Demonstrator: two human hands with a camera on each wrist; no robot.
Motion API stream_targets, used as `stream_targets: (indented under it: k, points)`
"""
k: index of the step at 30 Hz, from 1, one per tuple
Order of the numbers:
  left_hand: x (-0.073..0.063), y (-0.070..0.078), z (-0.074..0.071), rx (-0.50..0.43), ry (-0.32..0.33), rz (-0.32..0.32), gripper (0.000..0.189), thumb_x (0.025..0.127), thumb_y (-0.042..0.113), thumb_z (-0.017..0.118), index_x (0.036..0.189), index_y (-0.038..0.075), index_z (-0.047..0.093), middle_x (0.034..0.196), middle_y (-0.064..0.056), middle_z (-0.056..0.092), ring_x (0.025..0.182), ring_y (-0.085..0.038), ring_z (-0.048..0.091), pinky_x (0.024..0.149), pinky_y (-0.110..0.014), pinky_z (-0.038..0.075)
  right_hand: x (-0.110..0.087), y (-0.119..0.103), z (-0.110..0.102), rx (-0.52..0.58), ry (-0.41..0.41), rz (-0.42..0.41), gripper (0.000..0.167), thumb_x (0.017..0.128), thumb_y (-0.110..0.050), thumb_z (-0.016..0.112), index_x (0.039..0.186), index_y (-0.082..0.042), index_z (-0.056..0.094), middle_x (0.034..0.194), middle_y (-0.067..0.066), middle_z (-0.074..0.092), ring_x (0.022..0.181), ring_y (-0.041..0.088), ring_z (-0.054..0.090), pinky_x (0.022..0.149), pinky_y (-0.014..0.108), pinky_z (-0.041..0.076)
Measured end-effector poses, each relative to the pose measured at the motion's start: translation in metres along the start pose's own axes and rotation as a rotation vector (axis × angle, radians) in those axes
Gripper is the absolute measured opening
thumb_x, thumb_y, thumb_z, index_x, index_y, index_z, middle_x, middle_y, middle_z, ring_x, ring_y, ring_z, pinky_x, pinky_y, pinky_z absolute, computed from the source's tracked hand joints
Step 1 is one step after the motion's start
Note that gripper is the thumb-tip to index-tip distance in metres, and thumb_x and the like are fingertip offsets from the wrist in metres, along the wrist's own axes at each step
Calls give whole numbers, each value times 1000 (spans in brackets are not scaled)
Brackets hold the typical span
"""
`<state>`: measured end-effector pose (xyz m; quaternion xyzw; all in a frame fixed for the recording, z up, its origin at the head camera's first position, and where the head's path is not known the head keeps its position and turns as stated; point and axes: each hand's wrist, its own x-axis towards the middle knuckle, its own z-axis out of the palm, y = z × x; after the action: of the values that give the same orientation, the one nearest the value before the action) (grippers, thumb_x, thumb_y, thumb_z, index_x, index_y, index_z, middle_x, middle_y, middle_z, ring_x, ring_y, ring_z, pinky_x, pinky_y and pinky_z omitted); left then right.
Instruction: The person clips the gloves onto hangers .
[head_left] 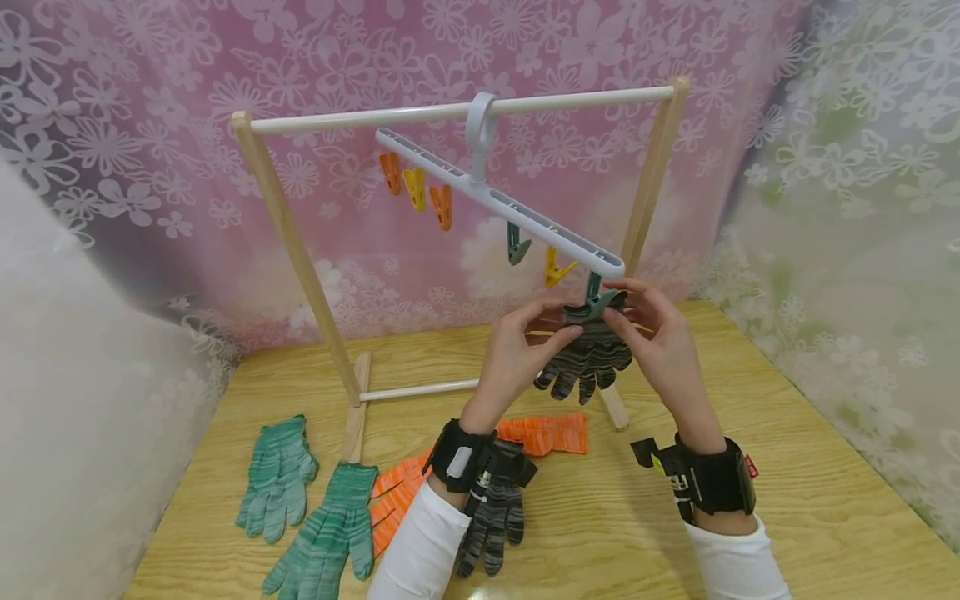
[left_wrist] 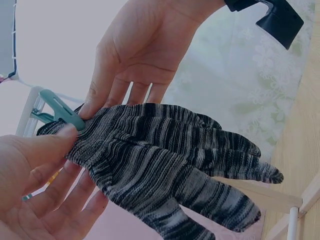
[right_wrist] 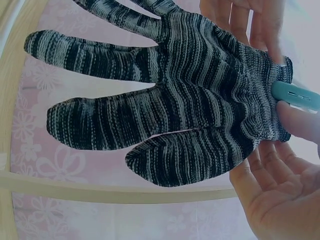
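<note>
A black and grey striped knit glove [head_left: 588, 360] hangs fingers down below the near end of a light grey clip hanger [head_left: 558, 229]. A dark green clothespin [left_wrist: 62, 110] bites on its cuff. On the cuff's left side, my left hand [head_left: 516, 354] pinches the fabric between thumb and fingers. My right hand [head_left: 666, 337] pinches the opposite side, its thumb right beside the clothespin. In the right wrist view the glove [right_wrist: 200, 85] spreads out from the cuff, with fingers of both hands behind the knit.
A wooden stand with a white rod [head_left: 360, 119] carries the hanger. Orange clips [head_left: 442, 208], yellow clips [head_left: 414, 190] and another green clip [head_left: 516, 246] hang from it. On the table lie green gloves [head_left: 279, 479], orange gloves [head_left: 551, 433] and another black-grey glove [head_left: 495, 517].
</note>
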<state>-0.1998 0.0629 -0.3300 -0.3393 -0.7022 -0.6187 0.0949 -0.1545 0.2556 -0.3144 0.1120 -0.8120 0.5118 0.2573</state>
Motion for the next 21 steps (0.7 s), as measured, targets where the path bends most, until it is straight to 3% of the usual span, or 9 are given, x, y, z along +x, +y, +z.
stream_targets:
  k: [4,8,12,16,21]
  points:
    - [-1,-2,-3,1,23,-14,29,97,19,71,123,6,70,113,-11,73,103,-21,71,85,-28,60,2,3,0,-2,2,12,38,104,-15,60,140,-6,57,120,-11,59,105,3,61,84,13,49]
    - [0,-5,-5,17,67,28,25,104,22,61,121,8,72,111,-8,74,98,-17,71,83,-35,61,3,5,-1,10,15,24,36,109,-24,49,139,-7,58,134,0,59,126,9,55,101,27,46]
    - [1,-5,-7,7,96,54,26,106,23,57,119,8,73,108,-10,75,95,-21,72,80,-35,61,3,5,-3,36,42,17,37,111,-26,43,136,-6,60,139,-1,58,137,12,46,110,33,40]
    - [3,-5,-9,6,149,54,25,106,21,57,117,5,72,105,-10,75,93,-23,72,79,-28,60,4,6,-7,32,78,19,37,111,-27,42,135,-6,61,127,-12,60,121,9,53,97,22,45]
    - [4,-3,-11,-1,267,92,22,103,18,62,116,3,72,106,-13,75,92,-23,73,82,-32,61,4,6,-14,13,107,58,40,111,-32,40,134,-9,62,112,-10,59,101,8,59,82,13,51]
